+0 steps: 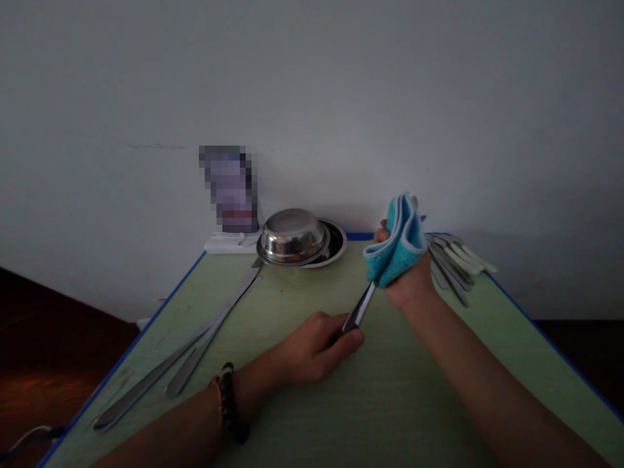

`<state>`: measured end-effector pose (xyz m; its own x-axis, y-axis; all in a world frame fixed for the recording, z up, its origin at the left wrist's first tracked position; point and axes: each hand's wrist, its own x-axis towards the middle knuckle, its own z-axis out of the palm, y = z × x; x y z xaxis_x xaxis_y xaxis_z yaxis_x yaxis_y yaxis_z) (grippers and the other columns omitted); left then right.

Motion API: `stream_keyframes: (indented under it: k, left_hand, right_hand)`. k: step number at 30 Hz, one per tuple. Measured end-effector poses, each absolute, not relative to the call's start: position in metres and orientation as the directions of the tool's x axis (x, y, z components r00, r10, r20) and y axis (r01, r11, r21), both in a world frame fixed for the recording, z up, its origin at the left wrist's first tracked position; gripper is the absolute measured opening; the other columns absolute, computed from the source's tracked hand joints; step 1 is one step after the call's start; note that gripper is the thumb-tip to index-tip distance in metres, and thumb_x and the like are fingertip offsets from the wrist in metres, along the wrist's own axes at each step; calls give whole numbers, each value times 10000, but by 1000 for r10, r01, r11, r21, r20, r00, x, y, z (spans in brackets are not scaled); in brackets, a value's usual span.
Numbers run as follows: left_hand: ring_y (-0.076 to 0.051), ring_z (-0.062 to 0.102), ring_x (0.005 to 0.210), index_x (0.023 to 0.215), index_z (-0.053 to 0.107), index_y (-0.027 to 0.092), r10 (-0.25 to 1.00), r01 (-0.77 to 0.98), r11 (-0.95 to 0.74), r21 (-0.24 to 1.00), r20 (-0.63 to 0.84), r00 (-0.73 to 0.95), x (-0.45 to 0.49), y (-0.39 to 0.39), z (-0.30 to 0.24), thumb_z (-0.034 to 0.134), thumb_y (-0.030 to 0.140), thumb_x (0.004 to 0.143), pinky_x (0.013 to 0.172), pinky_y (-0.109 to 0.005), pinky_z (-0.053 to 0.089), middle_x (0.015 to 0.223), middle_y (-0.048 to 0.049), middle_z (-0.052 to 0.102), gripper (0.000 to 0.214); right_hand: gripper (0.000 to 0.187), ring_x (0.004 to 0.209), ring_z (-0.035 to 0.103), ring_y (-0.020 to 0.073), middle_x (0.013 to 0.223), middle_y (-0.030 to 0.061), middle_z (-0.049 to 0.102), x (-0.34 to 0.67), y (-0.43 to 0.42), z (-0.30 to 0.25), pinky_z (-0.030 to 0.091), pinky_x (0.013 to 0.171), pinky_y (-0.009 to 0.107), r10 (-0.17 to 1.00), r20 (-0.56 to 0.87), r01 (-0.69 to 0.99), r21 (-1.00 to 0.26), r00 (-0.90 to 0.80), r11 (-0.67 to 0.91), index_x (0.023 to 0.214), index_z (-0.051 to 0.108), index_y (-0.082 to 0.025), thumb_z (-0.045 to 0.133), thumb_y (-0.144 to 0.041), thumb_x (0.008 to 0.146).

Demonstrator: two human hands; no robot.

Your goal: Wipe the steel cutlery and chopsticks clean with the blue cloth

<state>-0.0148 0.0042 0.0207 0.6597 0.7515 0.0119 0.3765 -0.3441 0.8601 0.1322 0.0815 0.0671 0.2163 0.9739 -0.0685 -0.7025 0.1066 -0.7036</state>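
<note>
Here, both hands are closed on a single piece of cutlery above the middle of the green tabletop (390, 403). The left hand (314, 351), knuckles up and resting low near the surface, pinches the near end of a steel utensil (359, 308) between thumb and fingers. The right hand (412, 286) is raised a little and clenched around a teal cloth (397, 250), which is bunched over the utensil's far end, so what kind of head it has cannot be told.

The utensil's long axis runs diagonally, from the left hand up and away to the right into the cloth, with only a short bare stretch of metal showing between the two hands. The left hand is the nearer one to the person; the right sits farther out and to the right of it.

A dark beaded bracelet (229, 406) circles the left wrist. Two long steel utensils (195, 348) lie side by side along the tabletop's left edge, well apart from the hands. At the back, an upturned steel bowl (291, 235) rests on a shallow steel dish (337, 246). A pile of cutlery (453, 260) lies just behind the right hand, near the far right corner.
</note>
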Motion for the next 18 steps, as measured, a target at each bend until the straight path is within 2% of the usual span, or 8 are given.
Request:
stream_keyframes:
  k: [3,8,14,18]
  left_hand:
    - [-80,404,537,747,454,171,742,378,-365,850,21,670,-15,4,22,343,348,931,494,-192,304,610,53,412,278]
    - [-80,423,528,745,482,166,752,392,-347,852,4,659,-14,5,20,320,337,940,494,-184,325,598,48,442,306]
    - [-81,440,510,764,493,159,776,411,-299,861,-31,630,-14,6,17,290,350,947,489,-180,341,582,45,457,334]
    - [-78,438,504,748,488,162,789,423,-320,848,-9,614,-13,7,16,303,349,944,488,-180,339,578,48,457,328]
  right_hand:
    - [184,451,434,87,573,-43,509,139,85,73,343,411,211,972,-73,-736,-666,225,120,595,507,-235,489,-315,760]
    - [208,433,390,79,532,-54,449,135,83,68,359,421,208,980,-83,-715,-696,179,72,631,499,-213,463,-351,782]
    - [224,423,414,83,508,-58,477,124,79,64,364,413,202,963,-202,-734,-679,177,-7,644,510,-212,448,-358,802]
    - [208,443,430,86,520,-65,505,121,79,52,367,428,205,979,-125,-711,-703,160,27,643,515,-216,514,-381,769]
